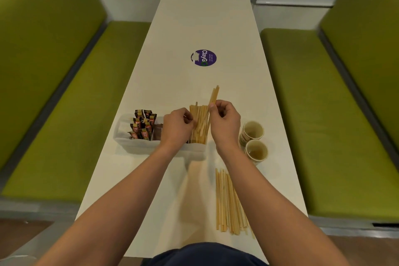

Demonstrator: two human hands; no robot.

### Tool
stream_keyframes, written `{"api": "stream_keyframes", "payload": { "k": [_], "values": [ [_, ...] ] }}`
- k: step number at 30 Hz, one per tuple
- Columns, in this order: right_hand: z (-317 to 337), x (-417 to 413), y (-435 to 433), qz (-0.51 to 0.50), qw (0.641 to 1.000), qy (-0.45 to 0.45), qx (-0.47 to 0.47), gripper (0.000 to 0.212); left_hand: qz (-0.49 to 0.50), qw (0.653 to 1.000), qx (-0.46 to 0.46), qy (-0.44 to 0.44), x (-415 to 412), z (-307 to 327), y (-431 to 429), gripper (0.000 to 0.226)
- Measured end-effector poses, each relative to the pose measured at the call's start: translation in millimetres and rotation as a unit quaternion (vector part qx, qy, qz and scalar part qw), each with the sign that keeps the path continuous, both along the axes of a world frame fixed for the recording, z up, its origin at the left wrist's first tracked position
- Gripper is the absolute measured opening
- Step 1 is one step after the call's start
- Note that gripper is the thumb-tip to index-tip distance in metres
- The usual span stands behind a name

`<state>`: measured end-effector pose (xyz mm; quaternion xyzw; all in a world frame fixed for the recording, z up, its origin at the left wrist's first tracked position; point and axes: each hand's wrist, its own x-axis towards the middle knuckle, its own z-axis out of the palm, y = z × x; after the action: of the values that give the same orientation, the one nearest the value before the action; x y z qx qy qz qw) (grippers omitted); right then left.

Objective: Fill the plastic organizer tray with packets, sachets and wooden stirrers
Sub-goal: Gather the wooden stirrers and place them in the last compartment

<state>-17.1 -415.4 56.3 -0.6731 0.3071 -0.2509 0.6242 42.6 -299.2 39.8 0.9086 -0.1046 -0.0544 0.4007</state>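
- Wooden loose stirrers (230, 201) lie in a flat pile on the white table (200, 28), nearest the person, beside the right forearm.
- Plastic organizer tray (138, 147) sits mid-table: dark sachets (143, 124) upright in a left compartment, brown packets (158, 134) next over, standing stirrers (199, 124) in the right end.
- Left hand (177, 128) curled, fingers touching the standing bundle.
- Right hand (225, 122) pinches a few held stirrers (214, 97), tilted above the bundle.
- Two paper cups (254, 140) just right of the tray.
- Purple sticker (204, 57) further up; green benches (323, 114) flank both sides.

Tray (138, 147) middle behind left hand (177, 127)
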Motion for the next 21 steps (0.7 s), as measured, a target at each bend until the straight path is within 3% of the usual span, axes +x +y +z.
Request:
{"api": "stream_keyframes", "payload": {
  "k": [5, 11, 15, 21],
  "values": [
    [-26, 3, 5, 0.004, 0.998, 0.069, -0.007, 0.005, -0.005, 1.0, -0.012, 0.0, 0, -4, 2, 0.003],
    [-41, -11, 3, 0.041, 0.984, 0.129, -0.117, 0.016, 0.004, 1.0, -0.018, 0.007, -1, -7, 4, 0.004],
    [-42, -17, -1, 0.06, 0.976, 0.129, -0.163, 0.022, 0.002, 1.0, -0.013, 0.003, -2, -6, 3, 0.008],
    [-24, -40, -4, 0.069, 0.981, 0.107, -0.143, 0.021, 0.008, 1.0, -0.02, -0.016, -13, 3, 10, 0.014]
  ]
}}
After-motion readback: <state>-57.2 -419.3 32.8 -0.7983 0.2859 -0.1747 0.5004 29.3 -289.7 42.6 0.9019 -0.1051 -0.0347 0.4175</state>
